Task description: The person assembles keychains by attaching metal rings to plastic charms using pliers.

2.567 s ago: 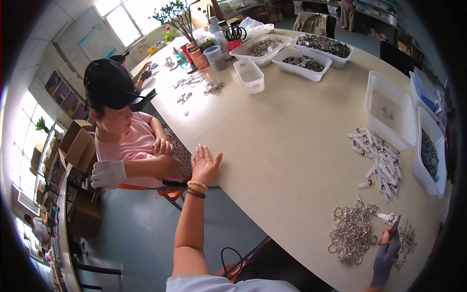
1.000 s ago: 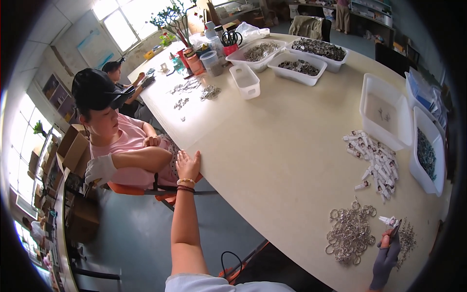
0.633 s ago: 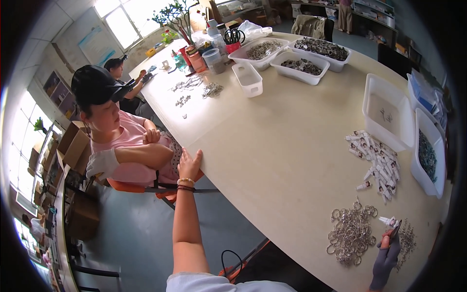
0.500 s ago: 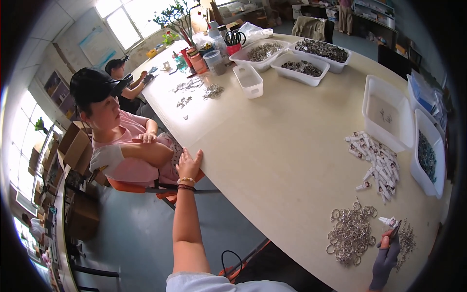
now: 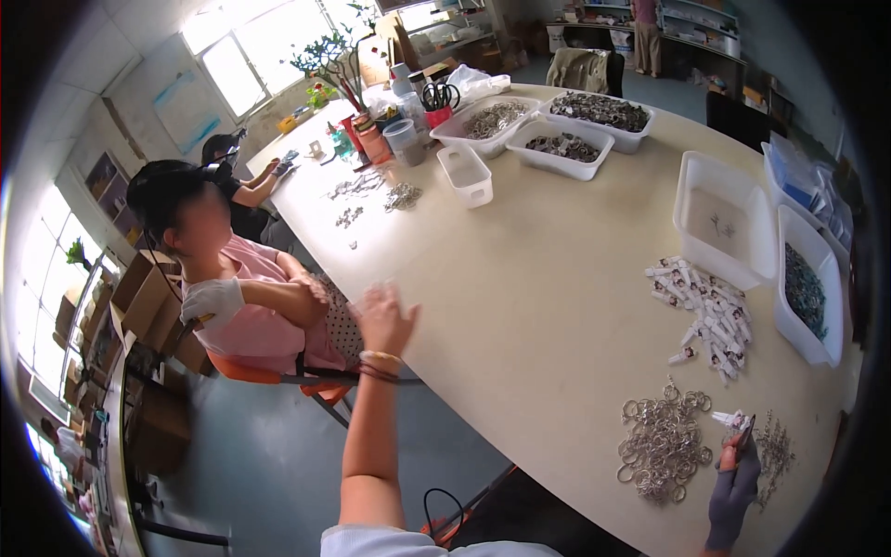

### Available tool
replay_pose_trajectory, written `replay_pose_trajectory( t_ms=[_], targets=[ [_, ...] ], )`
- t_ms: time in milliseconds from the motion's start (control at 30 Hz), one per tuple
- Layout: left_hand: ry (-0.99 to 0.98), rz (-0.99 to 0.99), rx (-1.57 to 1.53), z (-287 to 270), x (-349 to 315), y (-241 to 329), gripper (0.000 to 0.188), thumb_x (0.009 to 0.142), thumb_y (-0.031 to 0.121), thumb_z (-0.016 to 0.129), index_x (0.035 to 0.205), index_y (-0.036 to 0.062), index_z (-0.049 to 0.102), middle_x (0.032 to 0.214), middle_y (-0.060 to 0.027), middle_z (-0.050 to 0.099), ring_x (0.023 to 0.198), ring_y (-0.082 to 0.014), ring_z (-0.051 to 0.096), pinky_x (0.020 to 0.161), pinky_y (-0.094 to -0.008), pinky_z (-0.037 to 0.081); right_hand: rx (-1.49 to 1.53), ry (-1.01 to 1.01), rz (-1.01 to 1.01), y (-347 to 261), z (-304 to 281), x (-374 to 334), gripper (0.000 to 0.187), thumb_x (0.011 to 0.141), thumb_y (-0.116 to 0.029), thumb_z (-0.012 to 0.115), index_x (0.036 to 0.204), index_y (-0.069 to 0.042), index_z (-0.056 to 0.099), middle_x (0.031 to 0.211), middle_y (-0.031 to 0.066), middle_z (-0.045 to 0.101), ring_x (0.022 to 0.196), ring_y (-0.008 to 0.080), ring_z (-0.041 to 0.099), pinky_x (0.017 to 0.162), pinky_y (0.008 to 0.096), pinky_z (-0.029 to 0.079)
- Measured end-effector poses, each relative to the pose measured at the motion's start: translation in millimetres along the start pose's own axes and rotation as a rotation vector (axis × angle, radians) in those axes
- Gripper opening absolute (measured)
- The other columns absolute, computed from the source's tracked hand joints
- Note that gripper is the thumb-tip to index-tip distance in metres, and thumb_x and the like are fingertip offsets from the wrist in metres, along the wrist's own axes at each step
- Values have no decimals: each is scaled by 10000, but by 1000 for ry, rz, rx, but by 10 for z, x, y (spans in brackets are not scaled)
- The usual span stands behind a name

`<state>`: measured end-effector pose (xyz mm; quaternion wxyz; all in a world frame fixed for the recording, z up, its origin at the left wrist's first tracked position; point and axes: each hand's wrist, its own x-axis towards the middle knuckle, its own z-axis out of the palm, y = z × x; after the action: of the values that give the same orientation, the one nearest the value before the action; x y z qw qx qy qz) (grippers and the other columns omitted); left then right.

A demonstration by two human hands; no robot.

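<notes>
My left hand (image 5: 386, 320) is bare, with bracelets at the wrist. Its fingers are spread and slightly blurred, holding nothing, by the table's left edge near a seated person in pink. At the lower right, my right hand (image 5: 733, 478), in a grey glove with bare fingertips, is closed on a dark, pointed tool (image 5: 745, 428) that looks like pliers. A small white printed piece (image 5: 728, 420) lies at its tip; whether it is gripped, I cannot tell. Left of this hand is a heap of metal key rings (image 5: 664, 450); right of it, small metal bits (image 5: 776, 455) are scattered.
White printed pieces (image 5: 710, 320) lie piled beyond the rings. Behind them stand a white tub (image 5: 722, 251) and a tray of bluish-green bits (image 5: 806, 292). Trays of metal parts (image 5: 561, 148) line the far side. A co-worker (image 5: 255, 288) sits at the left edge.
My left hand has lifted off the table edge and moved right. The right hand has stayed nearly in place. The whole view has shifted slightly.
</notes>
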<state>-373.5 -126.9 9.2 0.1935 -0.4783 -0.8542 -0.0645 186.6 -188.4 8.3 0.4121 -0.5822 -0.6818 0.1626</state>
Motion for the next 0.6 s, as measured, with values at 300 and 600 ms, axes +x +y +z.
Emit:
replay_pose_trajectory(
  t_ms=[300, 600],
  targets=[
    [-398, 1178, -1453, -1161, -1099, 2603, 579, 914, 229, 598, 1397, 16, 360, 1410, -222, 379, 1250, -375, 438, 1024, -409, 387, -281, 236, -283, -245, 5, 2, 65, 898, -93, 547, 925, -35, 561, 782, 109, 540, 690, 285, 538, 622, 380, 431],
    [-996, 934, -1646, -1235, -1555, 3118, 335, 918, 101, 581, 1226, -12, 514, 1042, -160, 611, 963, -250, 622, 831, -326, 485, -215, -198, -20, -362, -223, 254, 201, 871, -250, 601, 918, -63, 546, 774, 135, 569, 685, 346, 598, 562, 425, 480]
  ],
)
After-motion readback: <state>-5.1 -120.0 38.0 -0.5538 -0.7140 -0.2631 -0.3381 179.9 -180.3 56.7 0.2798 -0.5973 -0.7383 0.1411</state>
